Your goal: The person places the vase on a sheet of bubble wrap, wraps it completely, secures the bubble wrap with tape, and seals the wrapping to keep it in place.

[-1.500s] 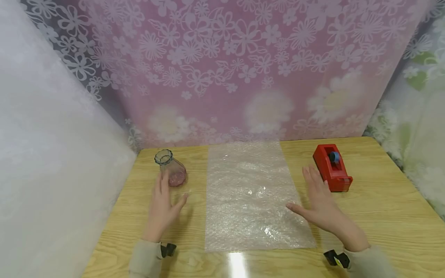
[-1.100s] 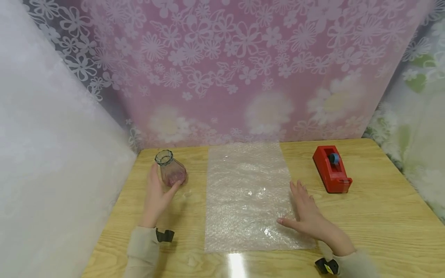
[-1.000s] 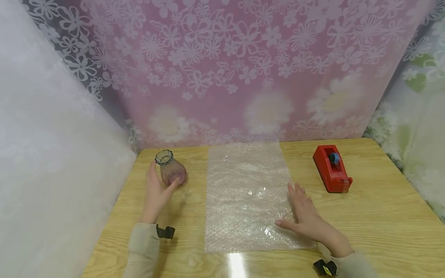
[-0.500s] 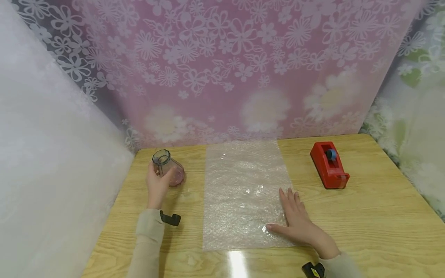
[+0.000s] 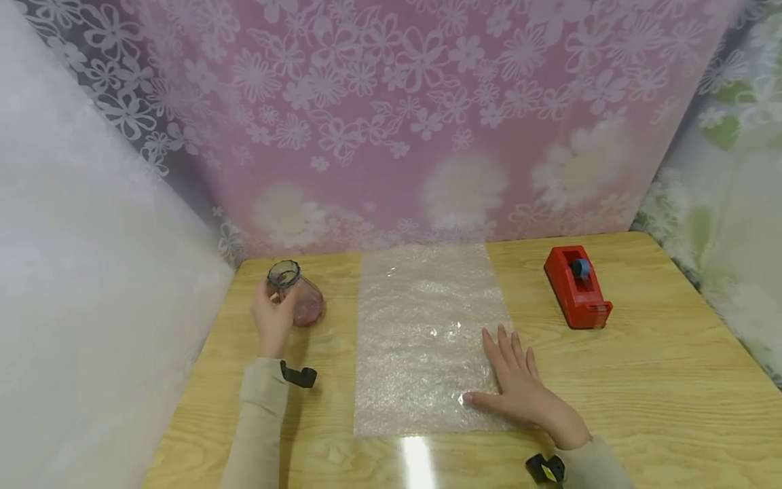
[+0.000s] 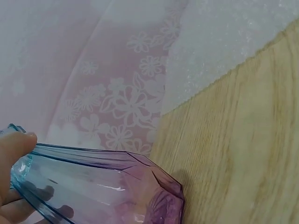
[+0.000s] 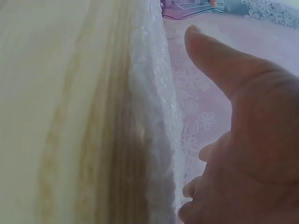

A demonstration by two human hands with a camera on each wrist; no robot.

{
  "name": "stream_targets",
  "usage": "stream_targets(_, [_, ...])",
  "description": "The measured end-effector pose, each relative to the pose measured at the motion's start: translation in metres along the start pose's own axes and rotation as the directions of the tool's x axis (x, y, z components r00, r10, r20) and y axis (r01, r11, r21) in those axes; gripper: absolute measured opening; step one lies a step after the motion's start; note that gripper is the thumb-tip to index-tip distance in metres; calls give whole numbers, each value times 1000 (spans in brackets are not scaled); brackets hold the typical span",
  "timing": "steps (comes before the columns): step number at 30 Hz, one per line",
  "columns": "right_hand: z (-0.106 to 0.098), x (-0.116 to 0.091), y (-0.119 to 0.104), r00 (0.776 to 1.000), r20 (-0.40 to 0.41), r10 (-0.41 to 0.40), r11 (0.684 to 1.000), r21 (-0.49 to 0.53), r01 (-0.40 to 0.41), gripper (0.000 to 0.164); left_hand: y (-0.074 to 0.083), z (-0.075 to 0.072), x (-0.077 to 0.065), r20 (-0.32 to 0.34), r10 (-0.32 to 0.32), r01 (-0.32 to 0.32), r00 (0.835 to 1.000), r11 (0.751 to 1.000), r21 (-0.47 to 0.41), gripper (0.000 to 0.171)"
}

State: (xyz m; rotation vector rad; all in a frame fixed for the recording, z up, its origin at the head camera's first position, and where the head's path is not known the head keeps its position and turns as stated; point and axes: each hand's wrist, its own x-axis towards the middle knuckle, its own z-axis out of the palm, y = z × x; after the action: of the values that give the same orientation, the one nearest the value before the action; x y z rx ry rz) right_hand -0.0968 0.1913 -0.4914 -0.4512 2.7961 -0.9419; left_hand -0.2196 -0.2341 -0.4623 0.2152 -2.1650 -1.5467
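Note:
At the left of the table, my left hand (image 5: 273,319) grips a faceted glass vase (image 5: 310,305) around its neck, just below the scalloped bluish rim. The glass fades from blue at the neck to pink-purple at the base, as the left wrist view shows on the vase (image 6: 107,186). Over the right side of a sheet of bubble wrap (image 5: 421,339), my right hand (image 5: 519,387) is spread with straight fingers and holds nothing. In the right wrist view the thumb and fingers appear a little apart from the bubble wrap (image 7: 156,93).
A red tape dispenser (image 5: 577,288) with a small blue roll stands at the right rear of the wooden table (image 5: 660,380). A pink floral curtain (image 5: 379,136) hangs behind the table, with pale cloth at both sides.
My left hand has come up to the vase and closed round its neck. My right hand has moved left, away from the tape dispenser, to over the bubble wrap's right edge.

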Motion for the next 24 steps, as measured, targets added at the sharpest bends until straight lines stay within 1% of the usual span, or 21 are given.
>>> stream_targets(5, [-1, 3, -1, 1000, -6, -19, 1000, 6, 19, 114, 11, 1, -3, 4, 28, -28, 1000, 999, 30, 45])
stream_targets(11, [-2, 9, -2, 997, -33, -73, 997, 34, 74, 114, 27, 2, -8, -5, 85, -85, 996, 996, 28, 47])
stream_targets(15, [-2, 15, -2, 989, -76, -128, 991, 26, 130, 116, 41, 2, -15, 9, 121, -121, 993, 993, 17, 44])
stream_targets(18, [-1, 20, 0, 982, -106, -156, 987, 32, 161, 119, 53, 3, -22, 36, 144, -144, 989, 990, -2, 42])
stream_targets(21, [-1, 25, 1, 975, -131, -179, 977, 92, 191, 120, 63, 4, -27, 59, 158, -156, 986, 987, -30, 42])
stream_targets(24, [-1, 29, 1, 976, -138, -170, 965, 179, 194, 120, 72, 5, -32, 75, 159, -155, 984, 986, -52, 43])
